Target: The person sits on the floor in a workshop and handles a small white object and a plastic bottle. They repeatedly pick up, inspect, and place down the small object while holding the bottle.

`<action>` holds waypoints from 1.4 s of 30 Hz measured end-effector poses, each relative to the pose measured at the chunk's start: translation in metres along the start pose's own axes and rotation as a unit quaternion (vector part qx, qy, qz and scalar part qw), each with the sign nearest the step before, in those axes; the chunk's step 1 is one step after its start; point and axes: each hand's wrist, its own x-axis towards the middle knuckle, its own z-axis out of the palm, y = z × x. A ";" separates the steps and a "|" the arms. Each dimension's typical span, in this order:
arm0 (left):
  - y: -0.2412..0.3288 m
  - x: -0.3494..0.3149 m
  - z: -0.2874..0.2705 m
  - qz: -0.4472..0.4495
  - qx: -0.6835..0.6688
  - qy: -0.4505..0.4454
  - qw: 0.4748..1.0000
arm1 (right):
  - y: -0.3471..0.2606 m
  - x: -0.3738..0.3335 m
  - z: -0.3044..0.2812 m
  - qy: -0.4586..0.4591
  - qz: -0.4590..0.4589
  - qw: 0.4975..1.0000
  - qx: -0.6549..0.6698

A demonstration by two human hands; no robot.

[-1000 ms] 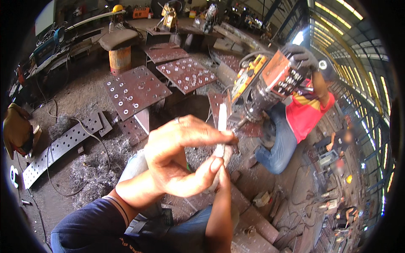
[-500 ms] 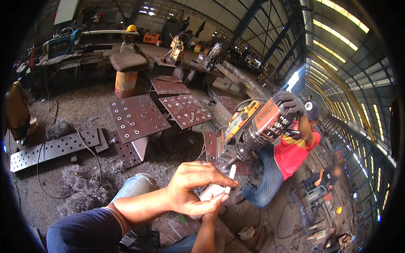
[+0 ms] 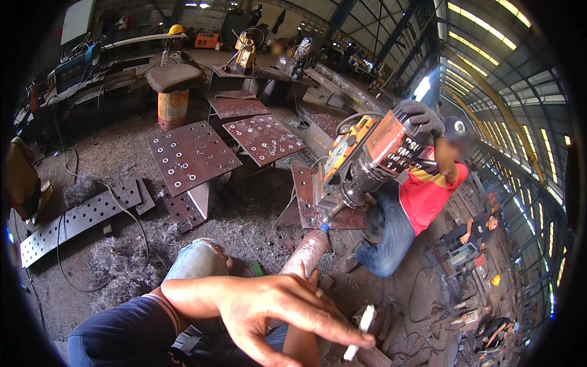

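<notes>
Lowered away from the drill (image 3: 373, 156) since half a second ago, a white stick (image 3: 365, 321) rests at the fingertips of the person's left hand (image 3: 284, 309), below the machine, while the mostly hidden right hand (image 3: 307, 275) clasps a bottle (image 3: 309, 249) just below the drill's tip.

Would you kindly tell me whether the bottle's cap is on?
On: a blue cap shows at the tip of the bottle.
</notes>
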 end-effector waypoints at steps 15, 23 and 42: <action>0.022 0.009 0.007 -0.020 -0.148 -0.139 0.979 | 0.046 0.024 0.014 -0.039 0.019 0.995 0.093; 0.025 0.000 0.002 -0.038 -0.144 -0.163 0.975 | 0.015 0.007 0.006 -0.117 0.163 0.947 0.249; 0.023 -0.004 -0.006 -0.045 -0.109 -0.114 0.986 | 0.009 0.002 -0.010 -0.228 0.286 0.842 0.396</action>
